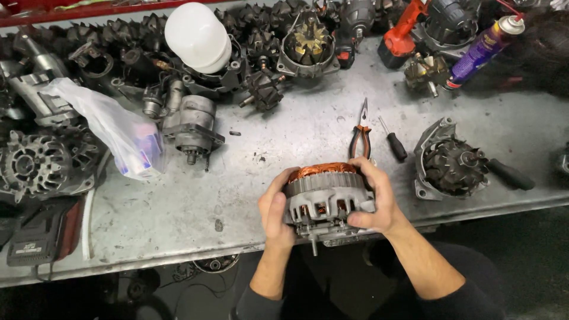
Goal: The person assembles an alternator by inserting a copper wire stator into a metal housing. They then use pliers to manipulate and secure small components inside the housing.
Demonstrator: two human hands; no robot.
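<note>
An alternator half (328, 198), consisting of a grey housing with a copper stator winding, is held at lower centre of the frame, just above the near edge of the metal workbench (284, 136). It is tilted with the winding away from the body and the shaft end pointing down toward the bench edge, apparently so that the near face can be inspected. The left hand (276, 211) is curled around the left side of the housing, fingers partly closed and thumb on the rim. The right hand (374, 198) is wrapped over the right side, fingers spread across the top of the winding, thumb beneath. Both hands are closed on the part; none is free. Just beyond, at centre, pliers (359, 137) and a small screwdriver (393, 140) lie within reach. A second alternator section (448, 161) rests at right; whether its rotor is seated cannot be determined. A spray can (485, 50) lies at upper right.
</note>
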